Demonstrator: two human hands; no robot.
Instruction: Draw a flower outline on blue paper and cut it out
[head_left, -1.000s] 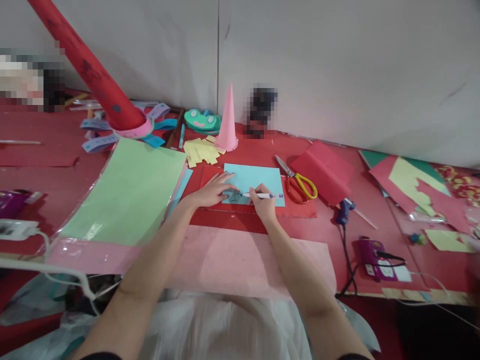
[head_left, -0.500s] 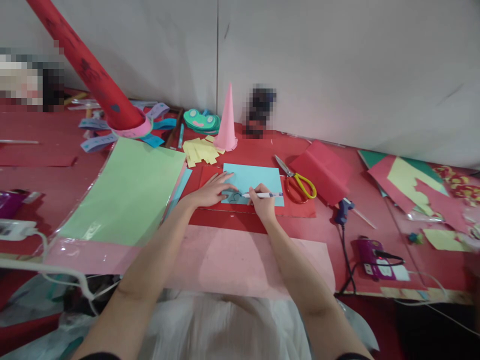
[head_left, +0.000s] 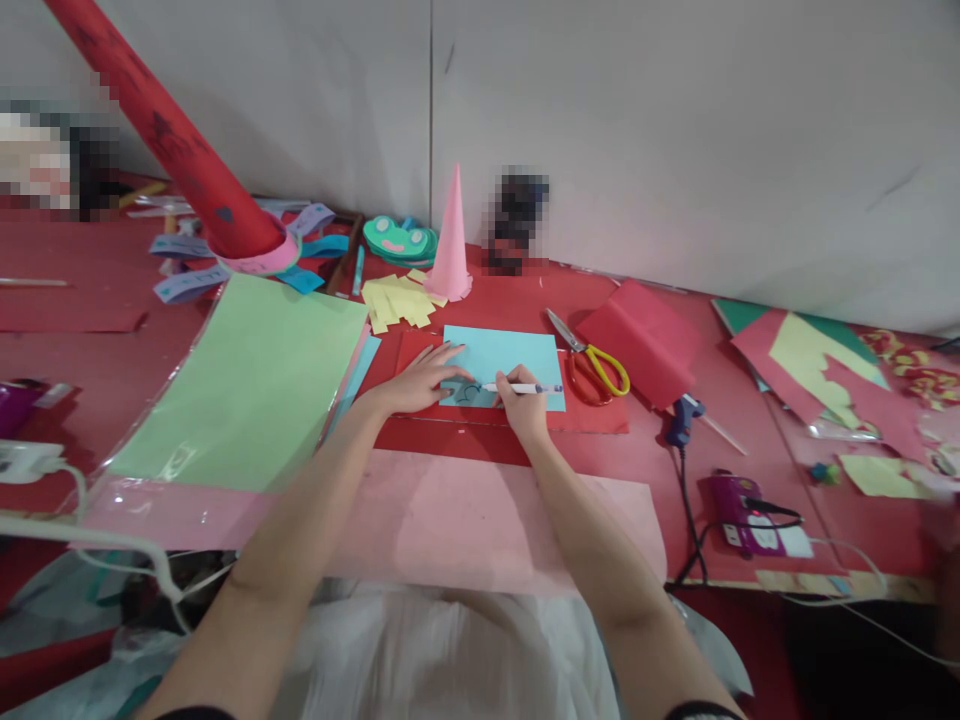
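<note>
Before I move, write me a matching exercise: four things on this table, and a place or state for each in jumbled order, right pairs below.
1. Pen
2. Scissors
3. Pink cone
4. Blue paper

A. Standing upright near the wall
B. Partly under the left hand
C. Held in the right hand
D. Has a yellow handle

Pairs: 1-C, 2-D, 3-A, 4-B

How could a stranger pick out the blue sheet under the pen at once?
On the red table, find the upright pink cone near the wall. Nearer the viewer, the left hand and the right hand lie partly over a flat, light blue sheet. Unlike the blue paper peeking out beside the green sheet, it bears dark curved lines.
</note>
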